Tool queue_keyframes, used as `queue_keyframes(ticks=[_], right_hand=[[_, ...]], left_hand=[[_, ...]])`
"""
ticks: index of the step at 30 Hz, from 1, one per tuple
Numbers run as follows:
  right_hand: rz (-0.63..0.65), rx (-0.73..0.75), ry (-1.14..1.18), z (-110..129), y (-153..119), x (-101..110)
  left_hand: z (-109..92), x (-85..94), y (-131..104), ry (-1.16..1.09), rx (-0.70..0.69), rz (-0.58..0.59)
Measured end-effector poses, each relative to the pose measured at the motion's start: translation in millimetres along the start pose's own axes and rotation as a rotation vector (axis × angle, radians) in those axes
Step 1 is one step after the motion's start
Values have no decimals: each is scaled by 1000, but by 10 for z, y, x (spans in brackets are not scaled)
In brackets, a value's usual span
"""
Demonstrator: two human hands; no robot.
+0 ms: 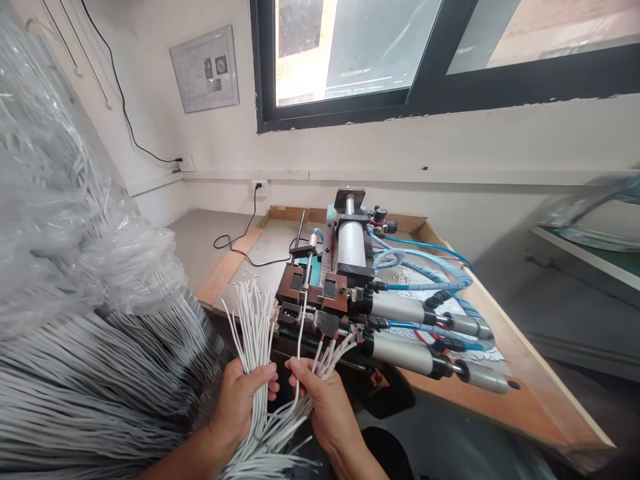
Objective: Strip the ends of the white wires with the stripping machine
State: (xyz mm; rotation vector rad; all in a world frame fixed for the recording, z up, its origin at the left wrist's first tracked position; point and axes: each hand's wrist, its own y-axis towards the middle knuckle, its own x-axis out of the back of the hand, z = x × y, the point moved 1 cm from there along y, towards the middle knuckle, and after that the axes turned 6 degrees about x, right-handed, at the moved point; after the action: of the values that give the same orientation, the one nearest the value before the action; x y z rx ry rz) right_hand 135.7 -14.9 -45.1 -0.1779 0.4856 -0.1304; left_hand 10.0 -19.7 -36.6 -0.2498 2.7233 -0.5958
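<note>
My left hand (245,393) is closed around a thick bundle of white cables (254,333), whose ends fan upward. My right hand (323,400) pinches one single white cable (301,340) between thumb and finger. That cable runs up into the front of a pneumatic machine (335,287) with brown jaw blocks and silver cylinders. Between the palm and fingers of the same hand sits a smaller bunch of cables (330,357) with reddish stripped ends. Below both hands the cable lengths cross and hang together.
Masses of grey cables (100,387) under clear plastic wrap (85,180) fill the left side. Blue air hoses (430,267) loop behind the cylinders (405,353). A wooden rim (520,367) edges the bench at right. White scraps (417,280) lie behind the machine.
</note>
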Motion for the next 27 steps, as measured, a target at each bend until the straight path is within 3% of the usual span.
queue_keyframes(ticks=[9,16,20,27], right_hand=[[26,-34,13,-5,80,-27],[108,121,-250,-87,117,100],[149,81,-474,-311,93,267],[-13,-18,-552,-835,-154,801]], left_hand=[[-48,-41,-13,3,15,-23],[-49,-11,-14,-24,-6,-6],[-54,9,-1,-43,-66,27],[-139,-60,-4,-90,-82,68]])
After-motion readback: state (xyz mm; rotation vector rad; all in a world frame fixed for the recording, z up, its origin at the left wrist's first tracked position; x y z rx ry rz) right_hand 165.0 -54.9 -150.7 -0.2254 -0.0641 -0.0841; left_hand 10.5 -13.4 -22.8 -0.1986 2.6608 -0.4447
